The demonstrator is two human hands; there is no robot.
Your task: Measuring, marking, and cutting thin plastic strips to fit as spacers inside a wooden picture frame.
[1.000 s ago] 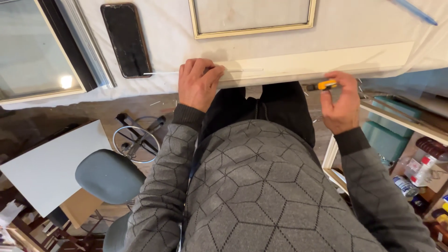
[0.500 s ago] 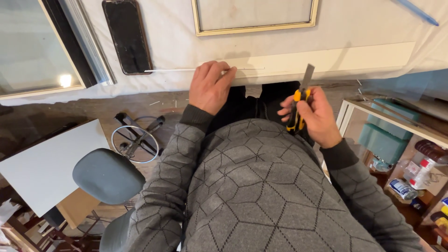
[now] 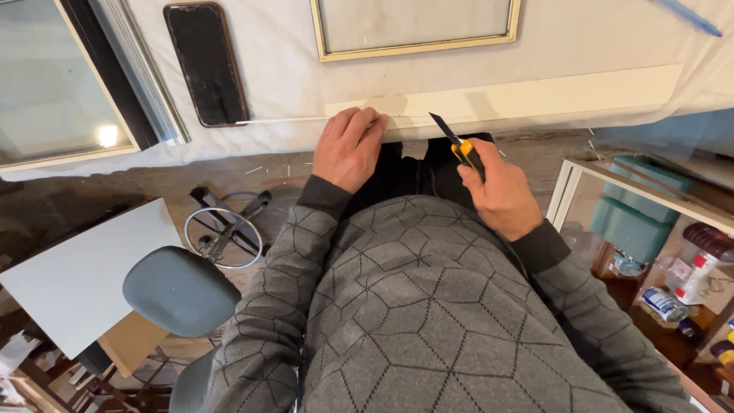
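- One glazed frame (image 3: pixel 53 84) with a dark edge is lying at the worktop's left end, overhanging the near edge.
- One dark phone (image 3: pixel 206 63) is lying face up just right of that frame, its lower end near the worktop's front edge.
- One gold-edged picture frame (image 3: pixel 417 27) is sitting at the far side of the worktop (image 3: pixel 283 76), roughly at its middle, running out of the top of the view.
- One long cream strip (image 3: pixel 535 98) is lying along the near edge of the worktop, running from my left hand out toward the right end.
- I am pressing my left hand (image 3: pixel 348 149) flat on the left end of that strip, fingers together and curled over the worktop's front edge; it is gripping nothing, only holding the strip down.
- I am clamping my right hand (image 3: pixel 497 187) around one yellow-and-black utility knife (image 3: pixel 457 144), with the fingers wrapped tight on the handle.
- The knife's blade is pointing up and left toward the strip's near edge, just to the right of my left hand; I cannot tell whether the tip is touching the strip.
- One blue pen (image 3: pixel 688 17) is lying at the far right corner of the worktop, well apart from both hands.
- Below the worktop, one grey stool (image 3: pixel 180 291) is standing on my left and one open shelf (image 3: pixel 650 229) of small containers on my right.
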